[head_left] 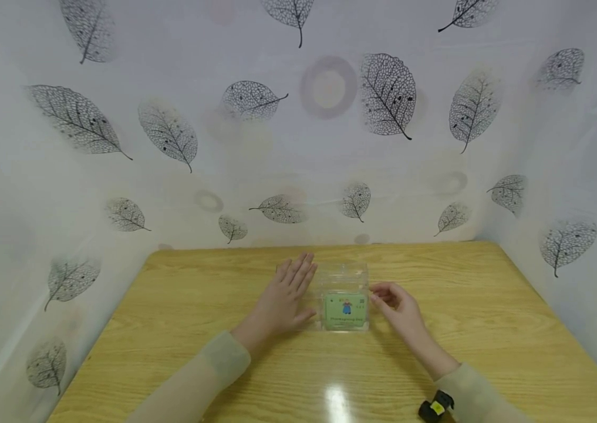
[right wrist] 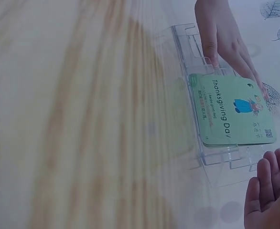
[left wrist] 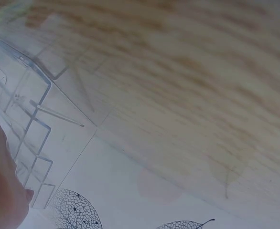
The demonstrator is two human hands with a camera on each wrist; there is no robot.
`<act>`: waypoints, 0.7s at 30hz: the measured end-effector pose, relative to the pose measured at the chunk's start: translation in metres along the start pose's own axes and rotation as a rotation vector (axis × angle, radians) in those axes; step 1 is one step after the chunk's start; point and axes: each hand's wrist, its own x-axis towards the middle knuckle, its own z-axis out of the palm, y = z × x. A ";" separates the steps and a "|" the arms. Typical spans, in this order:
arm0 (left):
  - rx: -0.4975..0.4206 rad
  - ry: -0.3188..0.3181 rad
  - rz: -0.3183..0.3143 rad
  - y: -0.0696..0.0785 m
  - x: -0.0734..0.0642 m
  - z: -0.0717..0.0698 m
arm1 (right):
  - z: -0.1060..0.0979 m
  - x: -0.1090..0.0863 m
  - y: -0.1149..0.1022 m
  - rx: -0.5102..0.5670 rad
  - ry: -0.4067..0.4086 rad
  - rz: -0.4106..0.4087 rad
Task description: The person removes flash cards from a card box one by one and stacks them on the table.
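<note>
A clear plastic tiered card holder stands on the wooden table, with a green card reading "Thanksgiving Day" in its front. My left hand lies along the holder's left side, fingers straight and pointing away from me. In the left wrist view, the left hand shows at the edge beside the holder's stepped clear walls. On the right side, my right hand is close to the holder with fingers loosely bent. The right wrist view shows that hand holding nothing, slightly apart from the card.
The wood-grain table is bounded at the back and sides by a pale curtain printed with dark leaves. A black strap device sits at the right sleeve. Light glares off the table's front.
</note>
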 end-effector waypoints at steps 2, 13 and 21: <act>0.000 0.001 -0.003 -0.001 0.000 0.000 | 0.001 0.001 0.002 0.011 -0.006 0.022; -0.030 -0.011 -0.007 0.001 0.001 0.001 | 0.007 0.003 0.016 0.032 -0.028 0.062; 0.008 -0.025 -0.010 0.001 0.000 0.000 | 0.009 0.006 0.018 0.011 -0.028 0.079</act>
